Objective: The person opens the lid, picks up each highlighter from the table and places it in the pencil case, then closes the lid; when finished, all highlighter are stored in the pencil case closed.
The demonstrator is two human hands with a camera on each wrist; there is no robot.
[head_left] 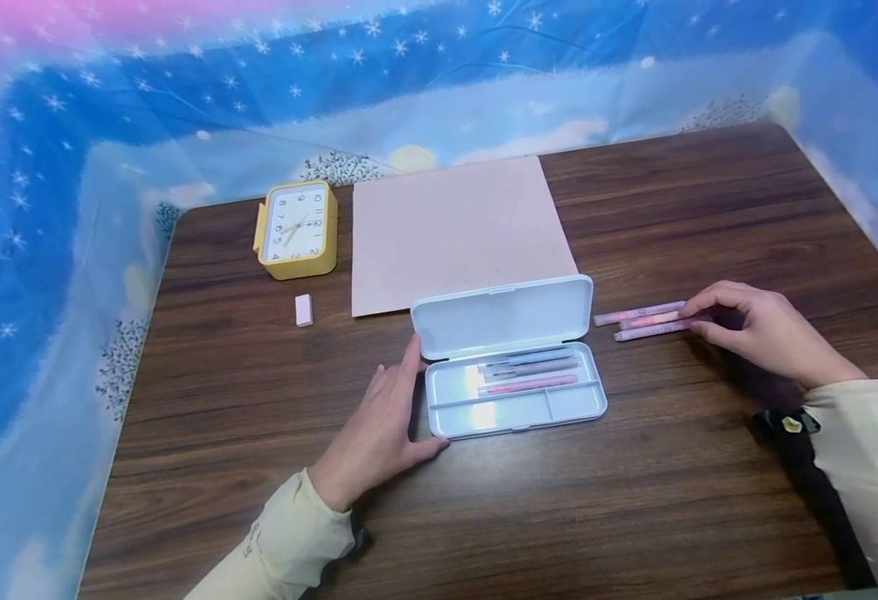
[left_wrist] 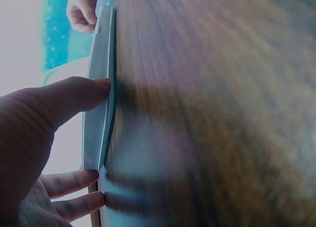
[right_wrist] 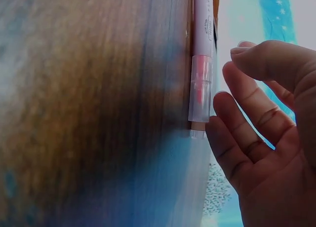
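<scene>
Pencil case point(head_left: 578, 407): pale blue, lying open at the middle of the counter point(head_left: 634, 517), lid raised on the far side; pens point(head_left: 532, 385) lie in its far compartment.
Left hand point(head_left: 379, 425): at the case's left end, fingers fairly straight and touching it, thumb against the near wall.
Highlighters point(head_left: 651, 320): three, side by side on the counter, just right of the case.
Right hand point(head_left: 765, 329): over their right ends, thumb and forefinger beside them; the right wrist view shows loosely bent, parted fingers, not closed round a pen.
Eraser point(head_left: 303, 310): pale pink, left of the case, near the clock.
Alarm clock point(head_left: 300, 225): yellow, far left, numerals turned sideways.
Pink board point(head_left: 454, 233): flat, far side, right of the clock.
</scene>
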